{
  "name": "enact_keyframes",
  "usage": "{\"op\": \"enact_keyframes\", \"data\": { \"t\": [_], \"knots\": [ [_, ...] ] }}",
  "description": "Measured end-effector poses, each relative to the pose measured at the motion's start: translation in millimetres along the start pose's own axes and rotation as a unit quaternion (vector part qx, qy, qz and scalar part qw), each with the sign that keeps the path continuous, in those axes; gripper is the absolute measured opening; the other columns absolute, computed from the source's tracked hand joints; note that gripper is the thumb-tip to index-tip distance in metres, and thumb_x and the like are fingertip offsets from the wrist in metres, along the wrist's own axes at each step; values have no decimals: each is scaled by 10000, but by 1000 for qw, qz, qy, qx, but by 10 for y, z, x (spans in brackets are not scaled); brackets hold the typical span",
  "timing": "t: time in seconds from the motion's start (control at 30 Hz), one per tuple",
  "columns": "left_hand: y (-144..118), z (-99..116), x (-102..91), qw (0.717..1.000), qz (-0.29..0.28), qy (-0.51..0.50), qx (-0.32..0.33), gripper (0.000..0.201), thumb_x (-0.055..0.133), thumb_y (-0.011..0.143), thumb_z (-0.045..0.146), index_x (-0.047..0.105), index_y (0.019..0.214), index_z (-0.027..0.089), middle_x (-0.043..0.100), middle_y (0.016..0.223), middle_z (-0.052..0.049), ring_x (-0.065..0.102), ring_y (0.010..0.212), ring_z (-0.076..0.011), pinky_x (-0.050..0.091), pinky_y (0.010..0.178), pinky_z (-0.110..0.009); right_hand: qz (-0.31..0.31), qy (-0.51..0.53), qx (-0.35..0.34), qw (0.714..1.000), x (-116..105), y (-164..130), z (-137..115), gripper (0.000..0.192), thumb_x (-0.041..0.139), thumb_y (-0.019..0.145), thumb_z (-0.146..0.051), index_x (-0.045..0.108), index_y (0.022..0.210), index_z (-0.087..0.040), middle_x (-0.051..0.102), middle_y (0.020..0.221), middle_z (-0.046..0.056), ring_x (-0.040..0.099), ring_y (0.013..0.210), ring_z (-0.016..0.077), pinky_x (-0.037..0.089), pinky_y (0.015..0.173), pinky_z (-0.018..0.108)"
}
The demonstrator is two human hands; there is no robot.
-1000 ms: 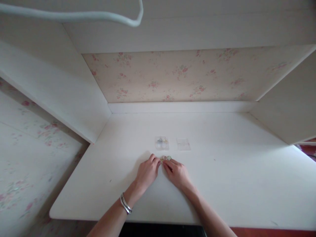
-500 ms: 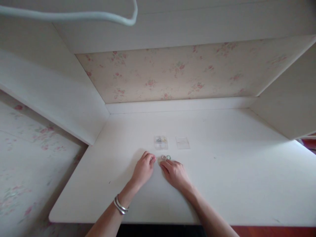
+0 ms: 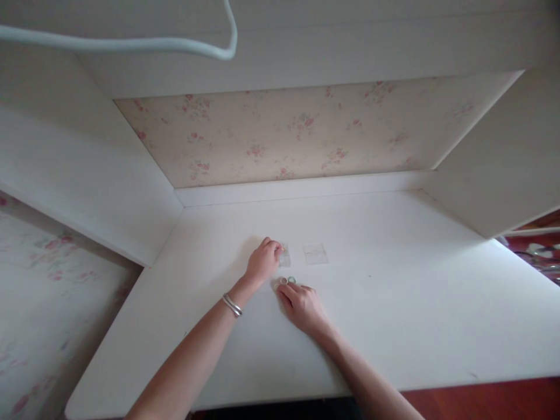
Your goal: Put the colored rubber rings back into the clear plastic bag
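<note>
White desk [image 3: 394,303] carries everything near its middle. Left hand [image 3: 263,260] rests with fingers curled on a small clear packet [image 3: 284,256]; whether it grips is unclear. Right hand [image 3: 303,304] lies flat, fingertips touching two small rings [image 3: 287,281]. Another clear packet [image 3: 315,254] lies just beside, toward the back edge.

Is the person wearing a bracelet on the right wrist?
No, the bracelet sits on the wrist of the left hand; the right hand has a bare wrist.
</note>
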State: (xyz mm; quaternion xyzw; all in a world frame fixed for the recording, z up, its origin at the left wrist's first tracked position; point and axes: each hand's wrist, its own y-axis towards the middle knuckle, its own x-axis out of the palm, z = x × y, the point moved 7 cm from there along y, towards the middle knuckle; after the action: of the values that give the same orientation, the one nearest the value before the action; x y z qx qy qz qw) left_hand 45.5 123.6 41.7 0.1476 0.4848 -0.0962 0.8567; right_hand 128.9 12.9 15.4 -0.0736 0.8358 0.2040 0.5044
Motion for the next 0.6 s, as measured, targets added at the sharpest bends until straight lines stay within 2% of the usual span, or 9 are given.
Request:
{"op": "enact_keyframes", "data": {
  "t": [0.13,0.23,0.33,0.4,0.5,0.6],
  "knots": [
    [73,-23,64,1000,-5,2,1,175,468,895,259,633,884,203,603,952,-39,593,858,-149,440,794,-261,6,6,4,1000,-17,4,4,221,384,934,-235,604,918,-225,651,812,11,587,663,117,357,614,223],
    [-12,-68,-42,999,34,-16,7,175,467,891,250,634,895,200,607,927,-41,590,865,-152,441,819,-266,9,18,6,1000,-25,6,12,243,368,938,-237,609,914,-220,651,805,19,594,673,117,368,622,216],
    [-243,-117,-190,996,72,-45,16,178,455,893,245,624,900,191,609,899,-46,582,858,-157,447,814,-273,10,35,14,999,-21,1,28,257,365,938,-249,617,899,-223,651,800,19,597,676,119,377,624,212],
    [-456,-143,-240,995,77,-63,19,186,440,899,248,617,893,190,607,883,-46,577,847,-159,452,785,-271,18,60,26,998,-22,-7,54,270,364,937,-261,628,895,-223,648,778,21,597,668,120,385,616,210],
    [-782,-166,-189,995,48,-91,11,199,430,907,275,611,883,196,605,873,-42,580,820,-157,457,757,-269,48,137,53,988,-42,-20,116,275,378,930,-291,640,933,-212,659,814,37,609,718,131,415,644,213],
    [-1023,-162,-54,994,2,-110,-7,207,421,913,279,615,897,209,605,892,-31,592,808,-144,465,737,-253,97,225,118,962,-82,-25,263,278,417,913,-347,649,926,-194,673,874,53,612,759,142,443,682,228]
  ]
}}
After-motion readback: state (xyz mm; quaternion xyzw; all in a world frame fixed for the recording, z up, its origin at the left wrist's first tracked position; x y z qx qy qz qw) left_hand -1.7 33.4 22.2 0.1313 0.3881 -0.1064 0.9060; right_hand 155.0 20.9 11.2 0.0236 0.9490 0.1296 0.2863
